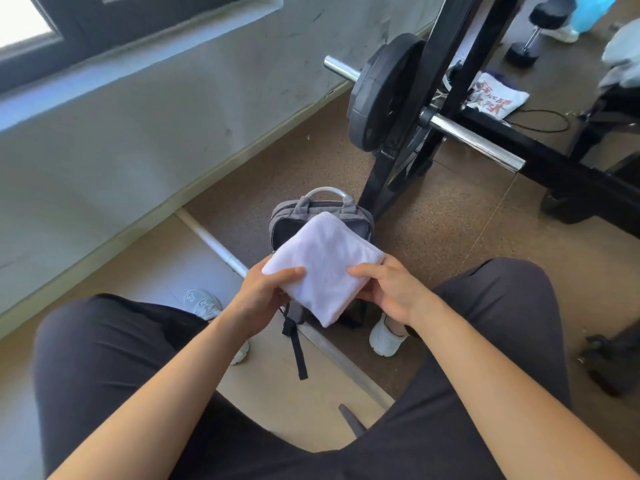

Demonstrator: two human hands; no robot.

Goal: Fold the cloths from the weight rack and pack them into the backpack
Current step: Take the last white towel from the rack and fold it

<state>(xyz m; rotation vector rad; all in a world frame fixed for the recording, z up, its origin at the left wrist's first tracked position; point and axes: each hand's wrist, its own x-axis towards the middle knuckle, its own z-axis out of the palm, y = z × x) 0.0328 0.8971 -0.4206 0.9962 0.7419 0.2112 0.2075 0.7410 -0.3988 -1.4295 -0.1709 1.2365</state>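
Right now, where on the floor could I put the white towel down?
Two bare patches of brown floor for the towel: one between the backpack and the wall, one right of the backpack, between the rack and the right leg. It's crowded between the shoes and under the rack, by the printed bag.

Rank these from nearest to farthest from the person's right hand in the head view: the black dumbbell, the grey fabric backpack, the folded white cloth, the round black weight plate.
1. folded white cloth: held in the right hand.
2. grey fabric backpack: on the floor just beyond.
3. round black weight plate: on the bar, farther ahead.
4. black dumbbell: far top right.
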